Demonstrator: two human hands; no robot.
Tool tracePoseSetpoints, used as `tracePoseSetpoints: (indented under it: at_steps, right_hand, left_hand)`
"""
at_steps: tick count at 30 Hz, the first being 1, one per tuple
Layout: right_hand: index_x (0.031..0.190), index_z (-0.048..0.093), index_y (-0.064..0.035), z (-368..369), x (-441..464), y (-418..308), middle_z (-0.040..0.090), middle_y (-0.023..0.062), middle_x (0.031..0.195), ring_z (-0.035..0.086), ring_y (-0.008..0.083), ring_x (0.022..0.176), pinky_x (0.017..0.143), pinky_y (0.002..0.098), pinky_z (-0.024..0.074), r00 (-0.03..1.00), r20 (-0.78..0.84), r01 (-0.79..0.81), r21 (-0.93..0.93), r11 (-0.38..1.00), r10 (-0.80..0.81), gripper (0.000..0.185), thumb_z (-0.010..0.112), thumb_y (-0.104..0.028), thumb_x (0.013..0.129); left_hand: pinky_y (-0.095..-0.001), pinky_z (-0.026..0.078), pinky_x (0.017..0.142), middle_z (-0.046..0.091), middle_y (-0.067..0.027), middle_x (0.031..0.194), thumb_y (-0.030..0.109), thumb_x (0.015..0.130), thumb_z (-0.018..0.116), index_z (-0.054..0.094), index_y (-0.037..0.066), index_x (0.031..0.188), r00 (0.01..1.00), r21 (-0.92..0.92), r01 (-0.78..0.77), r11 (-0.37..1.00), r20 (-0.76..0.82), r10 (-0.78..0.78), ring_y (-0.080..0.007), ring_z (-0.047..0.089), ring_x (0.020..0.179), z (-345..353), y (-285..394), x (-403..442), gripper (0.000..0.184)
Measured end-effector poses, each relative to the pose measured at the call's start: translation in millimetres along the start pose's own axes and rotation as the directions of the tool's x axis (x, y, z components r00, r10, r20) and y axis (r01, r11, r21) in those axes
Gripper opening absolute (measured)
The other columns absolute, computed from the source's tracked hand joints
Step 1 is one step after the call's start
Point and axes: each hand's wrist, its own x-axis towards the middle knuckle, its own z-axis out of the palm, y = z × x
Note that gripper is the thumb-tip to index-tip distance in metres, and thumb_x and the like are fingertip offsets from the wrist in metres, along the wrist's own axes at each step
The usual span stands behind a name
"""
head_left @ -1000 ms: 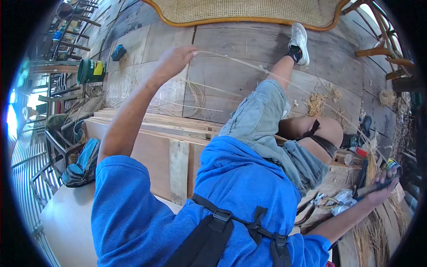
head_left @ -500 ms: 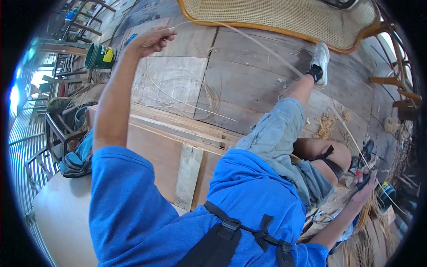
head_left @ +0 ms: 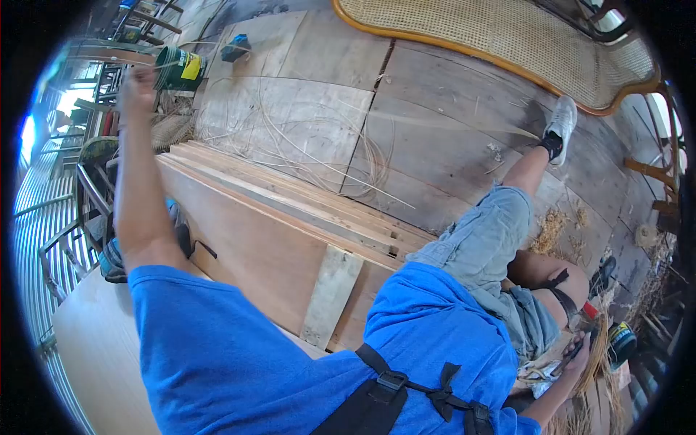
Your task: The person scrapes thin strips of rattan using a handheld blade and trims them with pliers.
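My left hand [head_left: 138, 90] is raised at the far left, smeared by motion and seemingly closed on a thin cane strip. Only part of the cane strip [head_left: 518, 131] shows, as a faint blurred line over the floor towards the white shoe. My right hand [head_left: 578, 355] is low at the right, beside my bent knee. Its fingers are curled round a small dark piece [head_left: 576, 349] whose kind I cannot make out. Next to that hand lies a bundle of tan fibres [head_left: 599, 351]. Loose coils of cane [head_left: 373, 163] lie on the floor ahead.
A wood-framed woven cane panel [head_left: 500, 36] is at the top right. Stacked boards [head_left: 290, 206] stand beside me at the left. A green bucket [head_left: 174, 69] and a blue object [head_left: 235, 48] are at the upper left. Shavings [head_left: 551, 230] and another bucket [head_left: 621, 341] are at the right.
My left hand has swung left and down, away from the cane panel. My right hand has dropped slightly lower, closer to the knee. The whole view has shifted too.
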Motion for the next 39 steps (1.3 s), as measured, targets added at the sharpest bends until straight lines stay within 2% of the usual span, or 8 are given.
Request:
tracePoseSetpoints:
  at_steps: [6, 11, 13, 14, 18, 24, 34, 39]
  right_hand:
    - [0.098, 0.061, -0.0104, 18, -2, 32, 0.049, -0.0033, 0.068, 0.043, 0.0084, 0.047, 0.041, 0.0256, 0.0365, 0.995, -0.038, -0.09, -0.101, 0.991, 0.087, 0.029, 0.058, -0.037, 0.088]
    - [0.113, 0.059, -0.0016, 4, 18, 58, 0.064, 0.0065, 0.097, 0.06, 0.0181, 0.087, 0.077, 0.0297, 0.046, 0.995, 0.103, -0.004, -0.083, 0.997, 0.013, 0.04, 0.051, -0.035, 0.092]
    - [0.114, 0.058, -0.0005, 7, 8, 59, 0.064, 0.008, 0.102, 0.059, 0.0194, 0.092, 0.081, 0.0307, 0.0454, 0.996, 0.046, -0.074, -0.137, 0.988, 0.081, 0.041, 0.051, -0.034, 0.092]
    - [0.114, 0.059, -0.0006, 23, -16, 50, 0.064, 0.008, 0.102, 0.059, 0.0192, 0.092, 0.08, 0.0311, 0.0456, 0.993, -0.014, -0.114, -0.183, 0.976, 0.113, 0.04, 0.05, -0.033, 0.092]
    - [0.118, 0.056, 0.0006, -22, -6, 80, 0.062, 0.0088, 0.108, 0.059, 0.0213, 0.094, 0.085, 0.0323, 0.0453, 0.998, 0.027, -0.044, -0.217, 0.975, 0.051, 0.039, 0.048, -0.028, 0.092]
    - [0.121, 0.051, 0.0016, -34, -19, 109, 0.058, 0.0133, 0.115, 0.056, 0.0261, 0.101, 0.088, 0.0363, 0.0447, 0.996, -0.07, -0.072, -0.181, 0.981, 0.06, 0.039, 0.046, -0.022, 0.09]
    - [0.13, 0.042, 0.0, -44, 0, 170, 0.053, 0.0172, 0.12, 0.051, 0.0302, 0.11, 0.097, 0.0387, 0.0404, 0.999, -0.041, 0.012, 0.024, 1.0, -0.011, 0.047, 0.045, -0.019, 0.087]
    - [0.104, 0.061, 0.0015, 32, -13, 105, 0.062, 0.0259, 0.092, 0.061, 0.035, 0.089, 0.077, 0.0423, 0.0464, 0.943, -0.193, 0.002, -0.811, 0.585, -0.271, 0.04, 0.053, -0.032, 0.084]
  left_hand:
    - [-0.0297, 0.052, 0.07, 0.06, -0.0046, 0.083, 0.023, 0.092, 0.049, 0.059, 0.006, 0.094, 0.944, 0.287, 0.079, 0.955, -0.328, 0.02, -0.0171, 0.061, 0.081, -32, 43, -8, 0.02]
    - [-0.0321, 0.048, 0.061, 0.06, -0.0072, 0.078, 0.02, 0.086, 0.054, 0.061, 0.009, 0.086, 0.867, 0.963, -0.157, -0.217, 0.24, 0.437, -0.0213, 0.059, 0.07, 69, -87, -98, 0.013]
    - [-0.0375, 0.05, 0.063, 0.06, -0.0101, 0.086, 0.012, 0.087, 0.049, 0.058, 0.007, 0.098, 0.839, 0.851, -0.453, -0.266, 0.508, 0.195, -0.0269, 0.06, 0.071, 118, -151, -155, 0.016]
    - [-0.0407, 0.05, 0.067, 0.061, -0.011, 0.09, 0.013, 0.087, 0.047, 0.059, 0.006, 0.098, 0.901, 0.832, -0.429, 0.351, 0.419, 0.109, -0.0279, 0.061, 0.079, 157, -161, -191, 0.017]
    - [-0.0479, 0.047, 0.077, 0.064, -0.019, 0.092, 0.019, 0.087, 0.042, 0.064, 0.006, 0.091, 0.759, 0.754, -0.131, 0.643, 0.494, -0.424, -0.0363, 0.06, 0.09, 269, -175, -329, 0.025]
    - [-0.0466, 0.048, 0.08, 0.064, -0.0204, 0.097, 0.017, 0.086, 0.044, 0.067, 0.005, 0.093, 0.385, 0.67, -0.351, 0.654, 0.74, -0.552, -0.0372, 0.061, 0.094, 335, -173, -431, 0.027]
    - [-0.0457, 0.047, 0.085, 0.06, -0.0191, 0.112, 0.023, 0.085, 0.055, 0.059, 0.004, 0.109, 0.269, 0.78, -0.352, 0.517, 0.614, -0.742, -0.0359, 0.058, 0.103, 344, -109, -445, 0.031]
    - [-0.0443, 0.044, 0.088, 0.055, -0.0275, 0.115, 0.027, 0.088, 0.05, 0.053, -0.002, 0.117, 0.372, 0.616, -0.286, 0.734, 0.777, -0.508, -0.0384, 0.054, 0.108, 422, -106, -454, 0.041]
